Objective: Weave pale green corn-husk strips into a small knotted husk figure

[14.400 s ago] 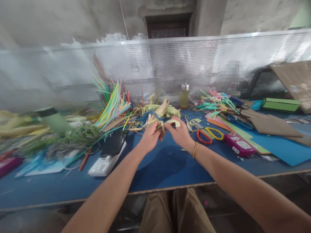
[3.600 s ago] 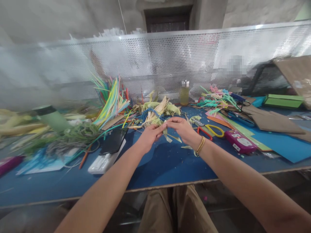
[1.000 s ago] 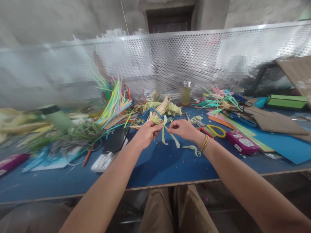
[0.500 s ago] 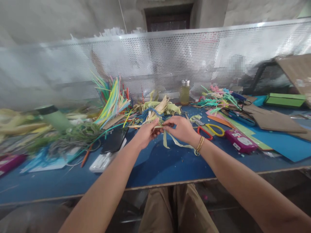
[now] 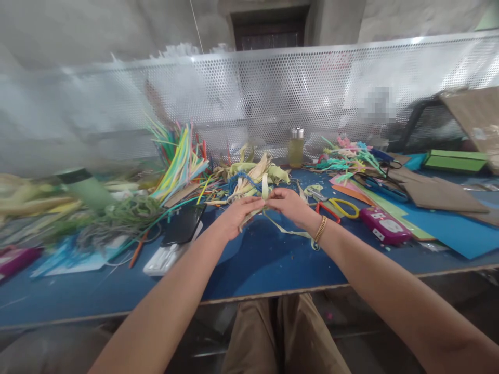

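Both my hands meet above the middle of the blue table, pinching pale green strips that look like corn husk. My left hand (image 5: 245, 212) is closed on the strips from the left. Fingertips of my right hand (image 5: 287, 205) press together on the same husk strips (image 5: 265, 188), one of which stands up in a loop between the hands. A long strip end (image 5: 286, 227) trails down to the right, under my right wrist. Right behind the hands lies a heap of dry husks (image 5: 261, 169) with blue cord (image 5: 242, 179) on it.
Scissors with a yellow and red handle (image 5: 345, 208) and a purple box-shaped device (image 5: 385, 225) lie to the right. At left are a black phone (image 5: 184, 224), green yarn (image 5: 132, 215) and colourful pipe cleaners (image 5: 182, 161). A capped bottle (image 5: 296, 148) stands behind, before a perforated metal screen (image 5: 218, 104).
A strip now stands up in a loop between my hands. My left fingers have straightened over the strips, and the dangling end below has shifted. Both hands stay in about the same place.
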`<state>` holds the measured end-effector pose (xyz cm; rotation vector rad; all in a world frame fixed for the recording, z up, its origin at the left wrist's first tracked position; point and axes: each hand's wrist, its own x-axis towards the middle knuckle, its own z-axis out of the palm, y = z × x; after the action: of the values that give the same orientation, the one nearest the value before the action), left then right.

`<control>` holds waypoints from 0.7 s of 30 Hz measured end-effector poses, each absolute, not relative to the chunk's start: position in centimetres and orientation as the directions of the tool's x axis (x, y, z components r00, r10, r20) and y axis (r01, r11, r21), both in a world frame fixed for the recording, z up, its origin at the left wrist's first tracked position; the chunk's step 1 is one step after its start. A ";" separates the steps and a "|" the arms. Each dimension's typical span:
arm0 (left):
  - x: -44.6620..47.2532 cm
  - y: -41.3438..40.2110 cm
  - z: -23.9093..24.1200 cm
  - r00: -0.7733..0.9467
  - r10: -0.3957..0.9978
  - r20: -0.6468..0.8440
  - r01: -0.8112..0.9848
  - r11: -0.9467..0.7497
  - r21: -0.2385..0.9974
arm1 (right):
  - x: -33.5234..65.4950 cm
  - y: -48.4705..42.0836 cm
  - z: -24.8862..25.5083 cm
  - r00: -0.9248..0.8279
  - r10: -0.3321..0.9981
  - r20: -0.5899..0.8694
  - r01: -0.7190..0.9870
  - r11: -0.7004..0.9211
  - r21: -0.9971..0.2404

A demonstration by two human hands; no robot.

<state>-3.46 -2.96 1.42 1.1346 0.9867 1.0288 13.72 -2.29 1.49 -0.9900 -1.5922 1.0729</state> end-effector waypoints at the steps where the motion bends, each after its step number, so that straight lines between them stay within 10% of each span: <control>1: -3.4 -2.9 1.2 0.219 0.973 -0.072 -0.109 0.098 0.989 | 13.6 -2.4 1.6 -0.233 0.939 0.254 0.081 0.279 -0.957; 21: -2.7 -2.8 0.7 0.322 0.916 -0.239 -0.263 0.330 0.907 | 13.4 -2.3 1.6 -0.188 0.956 0.224 -0.040 0.221 -0.975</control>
<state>-2.68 -2.77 0.72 0.8921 0.9024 0.9266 13.37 -2.34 1.56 -0.9293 -1.4319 1.1834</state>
